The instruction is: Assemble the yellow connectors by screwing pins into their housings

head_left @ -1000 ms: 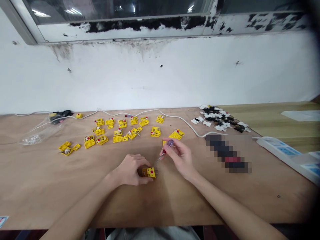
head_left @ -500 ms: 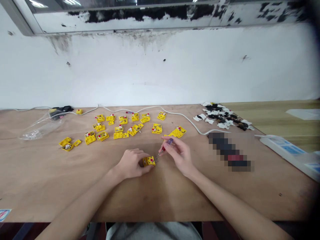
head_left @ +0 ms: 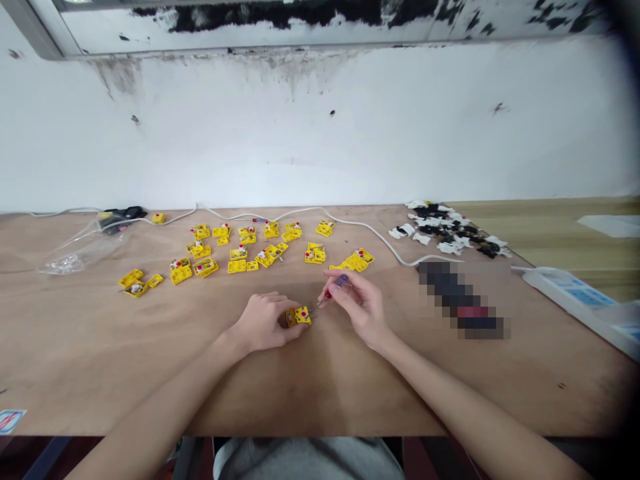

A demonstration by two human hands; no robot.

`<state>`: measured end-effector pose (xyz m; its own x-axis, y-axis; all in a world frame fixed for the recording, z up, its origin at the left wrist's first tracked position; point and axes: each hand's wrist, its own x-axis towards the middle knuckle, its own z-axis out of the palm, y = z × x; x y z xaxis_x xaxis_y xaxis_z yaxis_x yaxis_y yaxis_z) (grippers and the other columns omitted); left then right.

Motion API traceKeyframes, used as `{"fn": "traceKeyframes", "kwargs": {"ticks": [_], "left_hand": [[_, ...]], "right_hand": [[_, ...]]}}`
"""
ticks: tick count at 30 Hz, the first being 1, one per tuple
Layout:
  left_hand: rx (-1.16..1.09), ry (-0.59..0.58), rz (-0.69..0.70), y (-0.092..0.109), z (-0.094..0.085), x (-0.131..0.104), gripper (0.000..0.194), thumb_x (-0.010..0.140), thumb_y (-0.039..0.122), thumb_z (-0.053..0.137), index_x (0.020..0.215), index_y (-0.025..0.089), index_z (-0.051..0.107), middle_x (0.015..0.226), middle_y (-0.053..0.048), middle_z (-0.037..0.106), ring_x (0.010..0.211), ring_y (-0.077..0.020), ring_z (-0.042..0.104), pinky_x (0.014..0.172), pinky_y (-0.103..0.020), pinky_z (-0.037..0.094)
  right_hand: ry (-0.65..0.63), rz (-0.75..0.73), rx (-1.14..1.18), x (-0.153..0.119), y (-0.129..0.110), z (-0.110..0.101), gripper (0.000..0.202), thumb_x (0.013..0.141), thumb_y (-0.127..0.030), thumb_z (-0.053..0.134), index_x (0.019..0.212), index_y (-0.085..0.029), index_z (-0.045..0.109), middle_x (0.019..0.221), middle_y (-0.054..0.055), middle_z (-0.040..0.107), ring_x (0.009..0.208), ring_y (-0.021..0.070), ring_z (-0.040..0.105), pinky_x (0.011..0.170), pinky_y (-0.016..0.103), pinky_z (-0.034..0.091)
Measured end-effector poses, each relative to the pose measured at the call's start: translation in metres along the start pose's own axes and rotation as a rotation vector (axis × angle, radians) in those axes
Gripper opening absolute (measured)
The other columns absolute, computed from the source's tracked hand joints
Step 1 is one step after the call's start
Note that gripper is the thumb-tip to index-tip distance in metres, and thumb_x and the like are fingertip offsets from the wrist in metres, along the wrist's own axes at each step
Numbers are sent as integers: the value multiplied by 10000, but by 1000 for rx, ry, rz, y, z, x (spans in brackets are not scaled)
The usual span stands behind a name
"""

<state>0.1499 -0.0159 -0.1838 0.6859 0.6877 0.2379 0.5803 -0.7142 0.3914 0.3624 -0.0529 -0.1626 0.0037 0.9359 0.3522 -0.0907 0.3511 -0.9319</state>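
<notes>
Yellow plug at bench centre, pinned by left hand, fingers clamped round it. Right hand at 3 o'clock pinches small screwdriver, tip at plug's edge. Best: keep the tip square on, press plug flat. Hard glossy plastic, boxy; more yellow plugs at 12, white cable beyond, raw plywood top

The small yellow block I hold is a flat, squarish plastic piece with a red dot on its top face, lying flat on the wooden tabletop near the front middle, its left side hidden under my fingers. The little screwdriver I hold is slim, with a clear purple-tipped handle and some red on it, tilted so its thin metal tip points down-left at the block's right edge.
</notes>
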Motion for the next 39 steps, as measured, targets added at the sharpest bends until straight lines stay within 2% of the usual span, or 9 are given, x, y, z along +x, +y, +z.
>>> {"fn": "traceKeyframes", "kwargs": {"ticks": [6, 11, 14, 17, 26, 31, 39], "left_hand": [[4, 8, 12, -1, 2, 0, 296, 844, 449, 666, 1036, 237, 742, 842, -9, 742, 764, -175, 664, 687, -283, 454], [-51, 115, 79, -1, 3, -1, 354, 827, 413, 700, 1117, 209, 705, 846, -16, 723, 720, -152, 650, 663, -264, 453], [-73, 177, 174, -1, 3, -2, 229, 854, 351, 675, 1026, 211, 730, 766, -8, 683, 663, -132, 609, 611, -248, 412], [-73, 188, 230, 0, 4, -3, 145, 880, 290, 643, 952, 227, 751, 688, 2, 633, 619, -119, 565, 581, -240, 374], [-42, 200, 271, -1, 6, -2, 153, 898, 236, 603, 910, 229, 755, 650, 6, 599, 600, -116, 537, 562, -249, 352], [-40, 171, 253, 0, 5, -2, 170, 915, 257, 585, 889, 214, 747, 674, -2, 638, 622, -118, 567, 582, -247, 378], [-121, 114, 141, 3, 6, -3, 188, 918, 277, 594, 890, 221, 771, 656, -4, 671, 609, -110, 590, 586, -228, 415]], "right_hand": [[-1, 14, 16, 1, 2, -1, 277, 883, -395, 711, 1093, -217, 685, 794, 20, 634, 714, 176, 696, 632, 304, 626], [-9, 39, 13, 1, 3, -1, 266, 882, -392, 709, 1094, -232, 685, 801, 17, 643, 718, 180, 695, 638, 314, 628], [-3, 44, -3, 0, 3, -1, 264, 879, -398, 709, 1088, -239, 685, 795, 15, 643, 716, 182, 692, 637, 318, 628], [1, 45, -3, 1, 3, -1, 256, 877, -394, 711, 1084, -245, 686, 794, 12, 639, 715, 181, 688, 635, 318, 626], [10, 70, 4, 2, 3, -1, 289, 858, -405, 728, 1087, -234, 683, 796, 11, 634, 719, 185, 688, 631, 323, 628], [43, 18, -25, 2, 1, -1, 272, 877, -384, 715, 1095, -224, 682, 791, 14, 642, 707, 176, 688, 620, 315, 630], [11, -9, -109, -3, -1, 4, 270, 888, -413, 696, 1096, -242, 675, 793, 22, 646, 698, 188, 687, 651, 343, 629]]}}
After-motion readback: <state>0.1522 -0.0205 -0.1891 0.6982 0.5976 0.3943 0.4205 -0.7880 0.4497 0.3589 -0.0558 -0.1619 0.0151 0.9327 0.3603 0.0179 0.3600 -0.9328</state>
